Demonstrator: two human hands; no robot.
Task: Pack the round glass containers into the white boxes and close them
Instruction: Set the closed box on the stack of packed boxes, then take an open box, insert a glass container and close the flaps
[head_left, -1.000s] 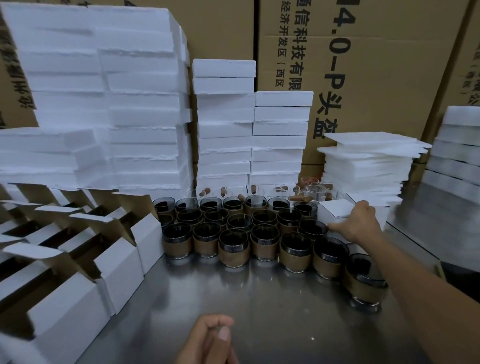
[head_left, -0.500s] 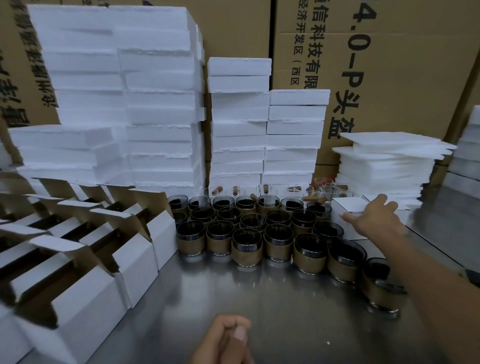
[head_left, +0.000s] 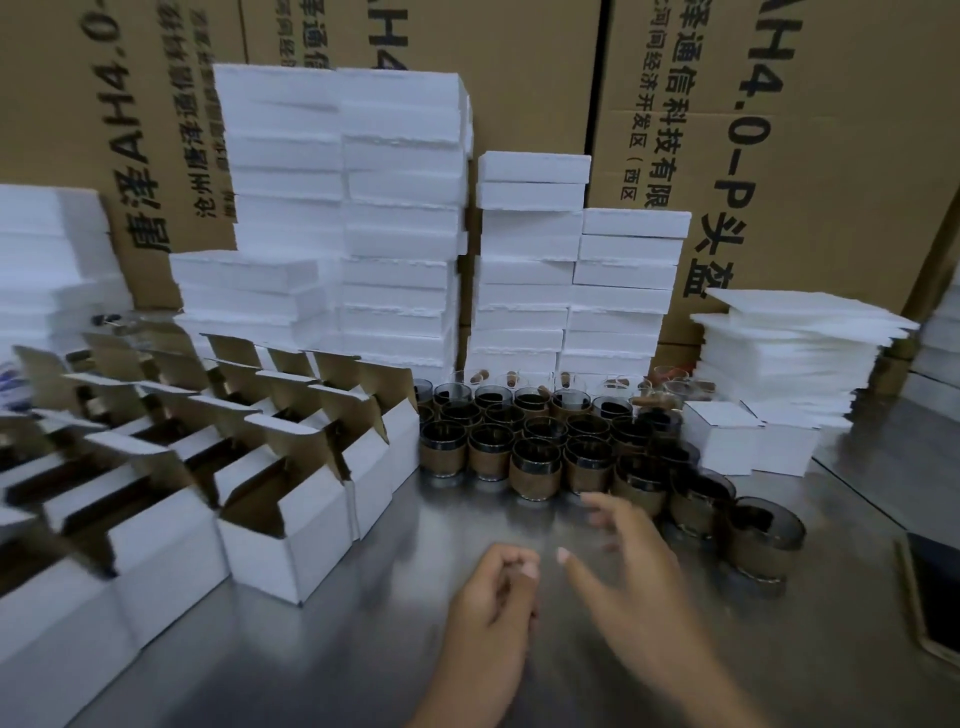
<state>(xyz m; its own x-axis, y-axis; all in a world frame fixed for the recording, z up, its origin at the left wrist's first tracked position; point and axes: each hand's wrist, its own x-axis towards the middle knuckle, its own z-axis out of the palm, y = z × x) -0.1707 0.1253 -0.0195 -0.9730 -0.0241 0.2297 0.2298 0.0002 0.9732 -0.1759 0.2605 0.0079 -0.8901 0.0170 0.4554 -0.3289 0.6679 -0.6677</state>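
Observation:
Several round glass containers (head_left: 537, 467) with dark rims and brown wraps stand clustered at the middle of the metal table (head_left: 395, 639). Open white boxes (head_left: 291, 540) with raised flaps fill the left side in rows. Two closed white boxes (head_left: 724, 441) sit to the right of the glasses. My left hand (head_left: 488, 623) is loosely curled near the front, holding nothing I can see. My right hand (head_left: 631, 577) is blurred, fingers spread, empty, just in front of the nearest glasses without touching them.
Tall stacks of white foam blocks (head_left: 400, 218) rise behind the boxes and glasses. A pile of thin white sheets (head_left: 784, 353) lies at the back right. Large brown cartons (head_left: 779, 130) form the backdrop. A dark flat object (head_left: 935, 597) lies at the right edge.
My right hand left the closed white box at the right and swung back toward me, now in front of the glasses. The view shifted left and closer.

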